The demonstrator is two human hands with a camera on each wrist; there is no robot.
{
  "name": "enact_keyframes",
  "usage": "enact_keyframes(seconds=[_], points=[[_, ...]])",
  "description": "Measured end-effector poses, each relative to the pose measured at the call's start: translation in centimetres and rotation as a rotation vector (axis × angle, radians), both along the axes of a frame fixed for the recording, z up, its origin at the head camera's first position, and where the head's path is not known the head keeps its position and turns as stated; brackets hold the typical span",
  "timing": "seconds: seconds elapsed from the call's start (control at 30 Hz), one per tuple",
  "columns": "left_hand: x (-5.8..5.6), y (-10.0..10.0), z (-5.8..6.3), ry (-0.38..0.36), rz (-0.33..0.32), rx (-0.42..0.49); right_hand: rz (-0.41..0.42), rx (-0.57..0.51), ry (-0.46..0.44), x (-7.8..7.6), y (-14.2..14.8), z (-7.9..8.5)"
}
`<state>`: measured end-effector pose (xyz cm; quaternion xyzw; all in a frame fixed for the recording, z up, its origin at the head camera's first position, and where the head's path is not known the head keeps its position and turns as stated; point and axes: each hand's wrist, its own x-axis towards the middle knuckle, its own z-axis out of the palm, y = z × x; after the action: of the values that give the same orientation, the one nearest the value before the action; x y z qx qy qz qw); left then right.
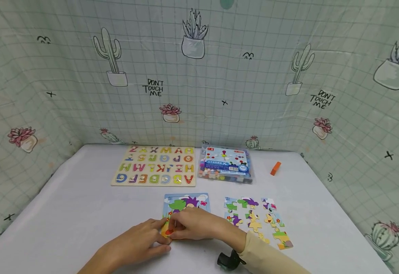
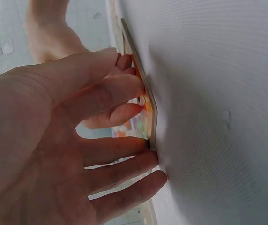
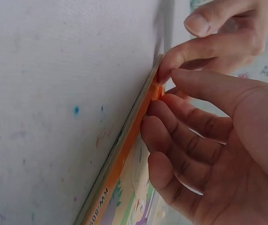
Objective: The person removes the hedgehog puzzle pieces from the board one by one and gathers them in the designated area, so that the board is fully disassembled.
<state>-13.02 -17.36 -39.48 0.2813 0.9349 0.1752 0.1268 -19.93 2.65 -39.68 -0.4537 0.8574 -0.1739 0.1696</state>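
A picture puzzle board with a blue-edged scene lies at the front middle of the table. My right hand reaches over its lower left corner, fingers curled, and pinches a small puzzle piece with red on it, which the fingers mostly cover. My left hand is at the same corner, its fingers extended and touching the board's edge. From the left wrist, the left fingertips meet the rim of the board. In the right wrist view, the right fingertips rest along the board's orange border.
Several loose puzzle pieces lie right of the board, partly behind the right forearm. Behind stand a wooden letter board and a clear box of coloured parts. An orange block lies at the right. A black object is near the right sleeve.
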Motion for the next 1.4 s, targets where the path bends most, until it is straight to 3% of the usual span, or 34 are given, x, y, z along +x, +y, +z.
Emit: enact_keyframes(seconds=[0.33,0.67,1.0,1.4], points=[[-0.1,0.0,0.1,-0.017,0.017,0.0,-0.067,0.025,0.009,-0.4,0.0,-0.2],[-0.1,-0.2,0.3,-0.028,0.029,0.022,-0.075,0.009,0.001,-0.5,-0.4,-0.5],[-0.1,-0.2,0.1,-0.021,0.008,0.028,-0.131,-0.022,0.089,-0.5,-0.6,-0.6],[-0.1,0.0,0.2,-0.051,0.023,0.016,-0.084,-0.118,-0.07,-1.0,0.6,0.2]])
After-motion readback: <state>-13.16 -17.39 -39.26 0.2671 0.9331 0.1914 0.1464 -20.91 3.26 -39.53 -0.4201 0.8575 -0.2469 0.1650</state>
